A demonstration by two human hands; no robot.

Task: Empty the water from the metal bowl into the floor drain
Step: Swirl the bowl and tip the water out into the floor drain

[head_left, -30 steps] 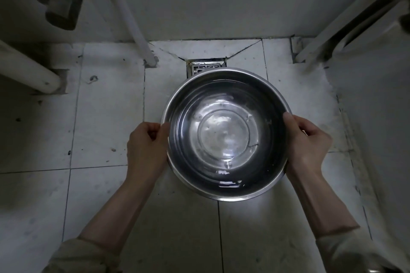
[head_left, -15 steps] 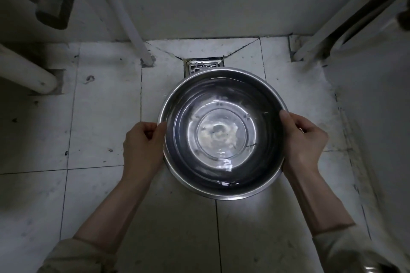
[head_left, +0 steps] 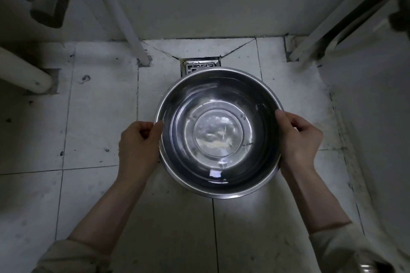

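Note:
A round metal bowl (head_left: 221,99) with shallow water rippling in its bottom hangs level over the white tiled floor. My left hand (head_left: 138,146) grips its left rim, thumb hooked over the edge. My right hand (head_left: 297,139) grips the right rim the same way. The square metal floor drain (head_left: 200,67) lies at the foot of the back wall. The bowl's far rim hides the drain's near part.
A thin white pipe (head_left: 124,20) slants down to the floor left of the drain. A thick white pipe (head_left: 24,71) enters the floor at far left. A white fixture (head_left: 372,139) fills the right side. Dirty floor tiles (head_left: 99,117) spread to the left.
The bowl has stayed in both hands and shifted slightly toward the drain. The water in it keeps rippling.

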